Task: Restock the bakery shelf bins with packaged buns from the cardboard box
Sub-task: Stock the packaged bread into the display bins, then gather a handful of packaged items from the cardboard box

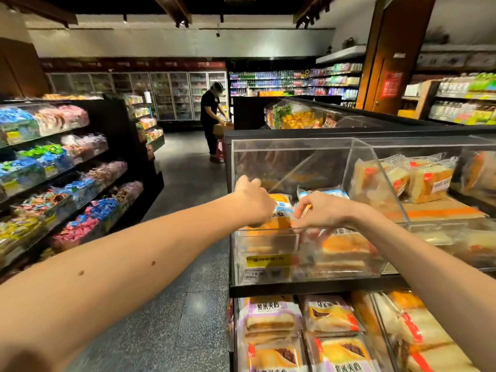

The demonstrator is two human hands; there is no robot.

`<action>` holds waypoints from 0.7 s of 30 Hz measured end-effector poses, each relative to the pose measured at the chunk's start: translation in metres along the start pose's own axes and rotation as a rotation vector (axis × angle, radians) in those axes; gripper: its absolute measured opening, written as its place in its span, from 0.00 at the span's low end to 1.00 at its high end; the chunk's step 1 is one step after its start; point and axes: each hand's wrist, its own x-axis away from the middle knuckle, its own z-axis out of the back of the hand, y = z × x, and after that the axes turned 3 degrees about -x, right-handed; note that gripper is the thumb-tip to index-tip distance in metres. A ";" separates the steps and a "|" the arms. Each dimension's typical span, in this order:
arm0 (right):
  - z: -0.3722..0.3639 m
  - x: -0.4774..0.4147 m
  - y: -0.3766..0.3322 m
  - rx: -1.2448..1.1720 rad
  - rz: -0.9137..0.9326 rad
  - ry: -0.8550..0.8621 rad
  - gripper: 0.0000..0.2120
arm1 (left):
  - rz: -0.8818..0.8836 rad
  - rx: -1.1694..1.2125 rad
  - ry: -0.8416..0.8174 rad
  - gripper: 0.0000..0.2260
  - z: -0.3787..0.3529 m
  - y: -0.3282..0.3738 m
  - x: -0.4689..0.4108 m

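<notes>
Head view: both arms reach over the front wall of a clear acrylic bin [268,267] at the left end of the bakery shelf [308,289]. The left hand [253,201] curls downward over an orange-and-blue packaged bun [280,202] lying on top of the stock in that bin; its fingers are hidden behind the knuckles, so whether they grip cannot be told. The right hand [326,210], just beside it, has thumb and forefinger pinched on the wrapper edge of the same package, the remaining fingers [320,233] spread down toward the buns below. A second blue-trimmed package [322,194] lies behind the hands. The neighbouring bin [375,183] holds sliced-cake packs on a cardboard sheet [440,209]; the shelf below carries purple-labelled packs [269,315]. The cardboard box of the task is not identifiable here.

Handling, as judged: the buns look light and soft inside a slick, air-filled film wrapper, easily crushed. Hold is best taken at the sealed wrapper ends or with a loose, flat grasp across the pack, then laid level rather than pressed in.
</notes>
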 end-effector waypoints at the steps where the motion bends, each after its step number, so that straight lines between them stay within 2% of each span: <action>1: 0.000 0.002 0.001 -0.016 0.007 0.022 0.10 | -0.014 -0.012 0.022 0.11 0.001 -0.003 0.005; 4: 0.003 0.012 0.003 0.041 0.078 0.216 0.12 | -0.040 0.044 0.233 0.09 0.006 -0.014 0.026; 7: 0.001 0.028 0.003 0.079 0.224 0.411 0.13 | 0.021 0.220 0.419 0.10 0.017 -0.020 0.065; 10: -0.013 0.058 -0.008 -0.010 0.481 0.510 0.12 | 0.162 0.472 0.451 0.10 0.013 -0.025 0.122; 13: -0.056 0.097 -0.026 -0.021 0.696 0.393 0.15 | 0.312 0.540 0.411 0.10 -0.017 -0.017 0.197; 17: -0.151 0.149 -0.055 0.066 0.925 0.078 0.24 | 0.555 0.524 0.158 0.19 -0.068 0.021 0.328; 21: -0.262 0.214 -0.091 0.180 1.121 -0.245 0.27 | 0.857 0.573 -0.027 0.21 -0.119 0.092 0.481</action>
